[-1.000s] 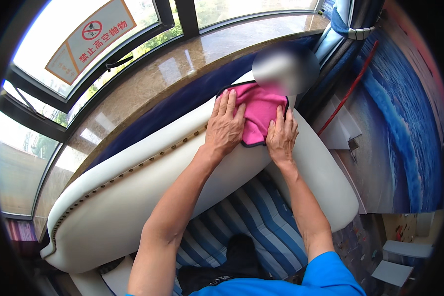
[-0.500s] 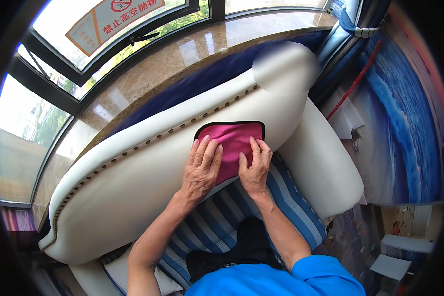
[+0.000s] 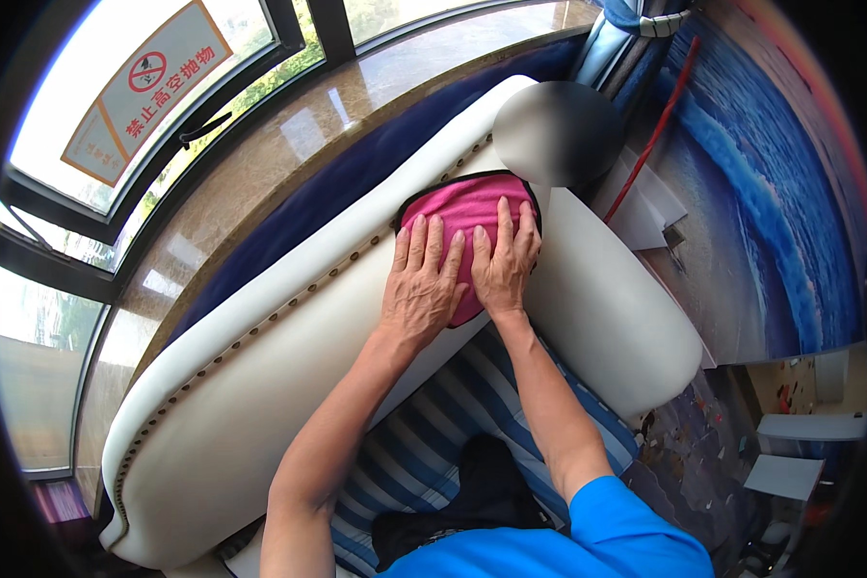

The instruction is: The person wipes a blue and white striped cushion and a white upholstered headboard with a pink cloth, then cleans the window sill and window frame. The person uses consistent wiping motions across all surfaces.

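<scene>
Wiping in hand: we press left hand [image 3: 420,289] and right hand [image 3: 504,260], fingers flat, gripping nothing, on pink microfibre cloth [image 3: 462,207] against cream leather sofa backrest [image 3: 289,356]; next stroke likely needs steady pressure.

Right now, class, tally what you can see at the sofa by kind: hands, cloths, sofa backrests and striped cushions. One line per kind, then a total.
Hands: 2, the left hand and the right hand, both flat on the cloth
Pink cloth: 1
White sofa backrest: 1
Blue-and-white striped cushion: 1
Total: 5
</scene>
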